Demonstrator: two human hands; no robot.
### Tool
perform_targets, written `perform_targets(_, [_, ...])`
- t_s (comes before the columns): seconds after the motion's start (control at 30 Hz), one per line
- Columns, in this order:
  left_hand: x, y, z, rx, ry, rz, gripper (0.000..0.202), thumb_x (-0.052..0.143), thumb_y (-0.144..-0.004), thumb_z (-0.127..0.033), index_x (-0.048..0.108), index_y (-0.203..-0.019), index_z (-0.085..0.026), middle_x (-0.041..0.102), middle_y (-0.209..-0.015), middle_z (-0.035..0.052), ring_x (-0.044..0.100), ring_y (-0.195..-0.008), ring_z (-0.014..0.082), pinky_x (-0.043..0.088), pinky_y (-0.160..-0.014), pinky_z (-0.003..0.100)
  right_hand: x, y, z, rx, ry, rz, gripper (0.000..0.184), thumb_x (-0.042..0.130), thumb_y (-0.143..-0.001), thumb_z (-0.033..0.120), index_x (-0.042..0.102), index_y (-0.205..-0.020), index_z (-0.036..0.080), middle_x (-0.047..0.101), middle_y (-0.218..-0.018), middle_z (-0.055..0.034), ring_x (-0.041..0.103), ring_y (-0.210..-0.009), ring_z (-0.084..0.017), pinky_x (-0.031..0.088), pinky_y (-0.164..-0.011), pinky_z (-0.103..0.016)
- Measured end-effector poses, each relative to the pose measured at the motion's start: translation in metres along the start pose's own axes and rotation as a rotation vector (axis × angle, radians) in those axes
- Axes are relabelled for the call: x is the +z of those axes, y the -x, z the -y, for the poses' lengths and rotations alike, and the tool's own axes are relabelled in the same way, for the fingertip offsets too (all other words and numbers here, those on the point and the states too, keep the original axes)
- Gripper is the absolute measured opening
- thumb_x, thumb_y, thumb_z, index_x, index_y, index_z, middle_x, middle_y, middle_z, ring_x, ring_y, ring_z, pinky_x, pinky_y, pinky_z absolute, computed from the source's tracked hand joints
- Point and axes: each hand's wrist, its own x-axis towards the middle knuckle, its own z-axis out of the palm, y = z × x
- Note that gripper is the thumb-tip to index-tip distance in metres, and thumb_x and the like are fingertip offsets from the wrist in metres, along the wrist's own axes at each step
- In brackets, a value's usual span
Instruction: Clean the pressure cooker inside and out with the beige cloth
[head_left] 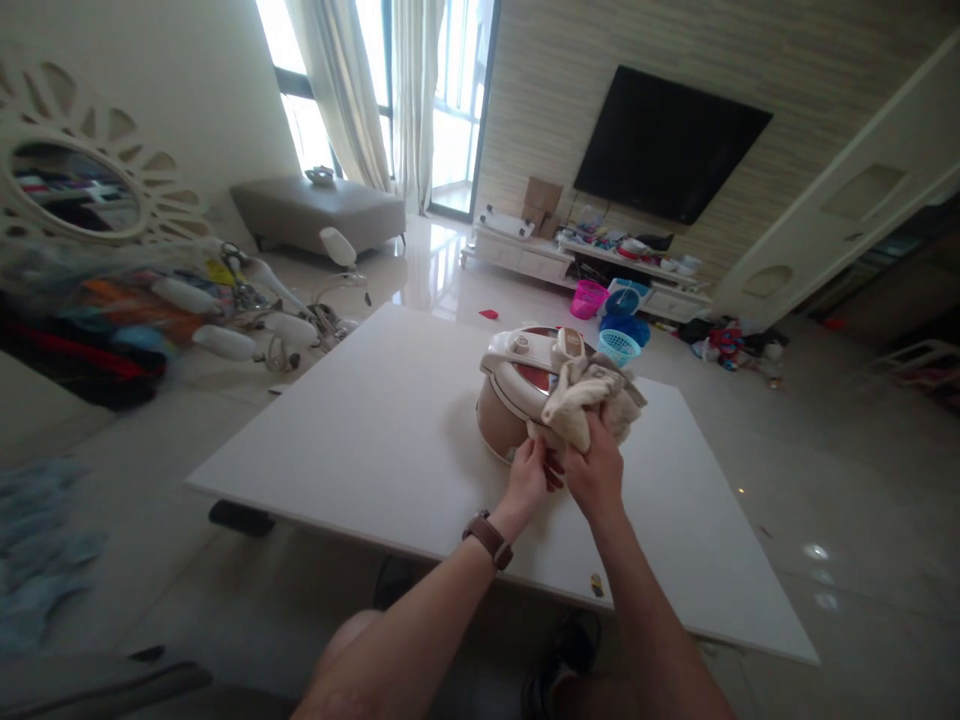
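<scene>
A cream and dark-red rice cooker [517, 385] stands on a white table [360, 430]. My right hand [596, 470] is closed on a bunched beige cloth [589, 395] pressed against the cooker's front and lid. My left hand [527, 478], with a brown watch on the wrist, rests against the cooker's lower front side, its fingers curled on the body just beside the cloth.
Behind the table stand pink and blue baskets [615, 325], a low white TV bench [585, 260] under a wall-mounted TV [667, 140], and a grey ottoman [322, 210]. Cluttered items and a round mirror [75, 190] lie at the left. Glossy tiled floor surrounds the table.
</scene>
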Motion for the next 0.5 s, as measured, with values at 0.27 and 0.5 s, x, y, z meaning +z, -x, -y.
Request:
perform_targets(0.27, [0.004,0.001,0.0,-0.045,-0.043,0.018,0.06,0.054,-0.085,-0.079,0.054,-0.08,-0.019,0.058,-0.056,0.0003,0.052,-0.038,0.0129,0.032,-0.039,0.024,-0.022,-0.032,0.02,-0.086,0.011,0.285,0.07,0.061,-0.071,0.012,0.068,-0.139,0.029,0.064,-0.147,-0.0026,0.04,-0.153,-0.037,0.024,-0.128,-0.061])
perform_targets(0.5, [0.003,0.002,-0.003,-0.063,-0.064,0.005,0.049,0.051,-0.092,-0.067,0.054,-0.085,-0.019,0.063,-0.063,0.0015,0.056,-0.041,0.0131,0.038,-0.042,0.025,-0.036,0.003,-0.042,0.063,-0.182,0.103,0.07,0.063,-0.072,0.019,0.064,-0.141,0.028,0.054,-0.158,-0.005,0.035,-0.157,-0.031,0.029,-0.127,-0.053])
